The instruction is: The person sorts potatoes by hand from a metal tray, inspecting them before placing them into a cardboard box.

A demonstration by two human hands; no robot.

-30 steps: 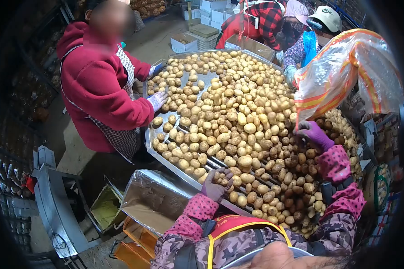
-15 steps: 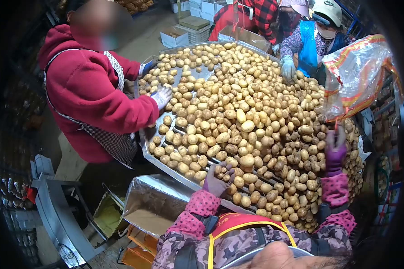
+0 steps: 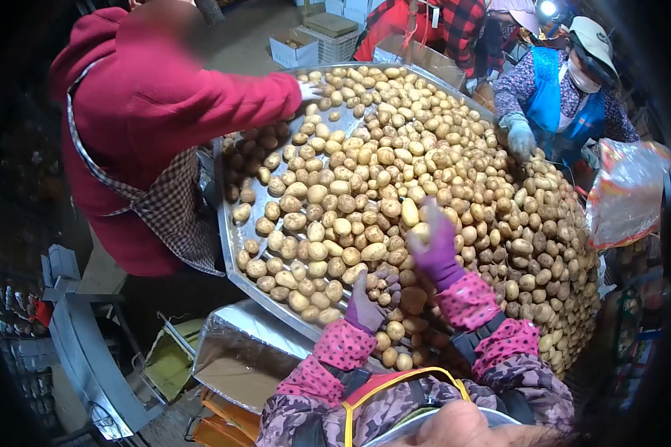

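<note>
A big heap of potatoes (image 3: 395, 160) covers a metal sorting table (image 3: 236, 246). My left hand (image 3: 367, 304), in a purple glove, rests at the near edge with its fingers bent over some potatoes; what it holds, if anything, cannot be made out. My right hand (image 3: 434, 242), also purple-gloved, is over the middle of the heap, to the right of and beyond my left hand. Its fingers are curled around a pale potato (image 3: 421, 232). A longer yellow potato (image 3: 410, 211) lies just beyond those fingers.
A person in a red top (image 3: 149, 119) reaches over the left side. Across the table another person's gloved hand (image 3: 520, 138) touches the heap. A foil-lined box (image 3: 250, 357) stands below the near left edge. A plastic bag (image 3: 626, 194) is at the right.
My right hand has moved left from the plastic bag to the middle of the heap. The person in red now reaches farther away; the person across has shifted right with the bag.
</note>
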